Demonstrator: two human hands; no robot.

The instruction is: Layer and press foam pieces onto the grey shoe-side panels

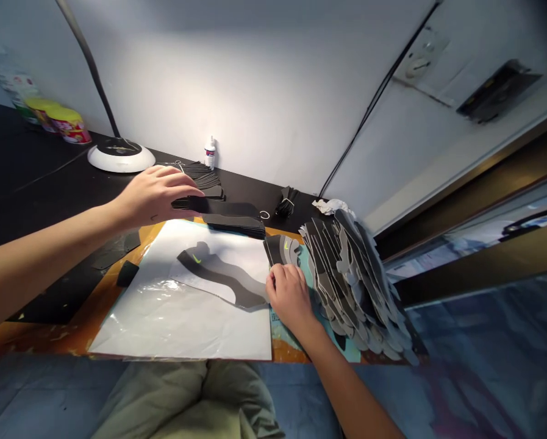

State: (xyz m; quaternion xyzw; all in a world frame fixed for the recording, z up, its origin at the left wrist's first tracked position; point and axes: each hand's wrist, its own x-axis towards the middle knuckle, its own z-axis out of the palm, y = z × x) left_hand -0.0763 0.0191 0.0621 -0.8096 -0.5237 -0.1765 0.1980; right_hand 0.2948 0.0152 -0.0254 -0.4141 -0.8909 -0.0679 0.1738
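My left hand (161, 192) is closed on one end of a black strip (230, 209), which it lifts over a pile of similar black strips (236, 227) at the back of the work surface. On a white sheet (140, 317) lies a wavy grey and black shoe upper piece (222, 277) with a small yellow-green swoosh. Curled fingers of my right hand (290, 296) sit at the right end of this piece, and the fingertips are partly hidden. Just behind that hand is another grey piece with a swoosh (286, 245).
Stacked grey and black upper pieces (355, 280) cover the right side. Behind stand a lamp base (121, 157), a small white bottle (210, 153), a banded black bundle (286, 201) and crumpled white paper (332, 207). Fanned black strips (202, 178) lie behind my left hand.
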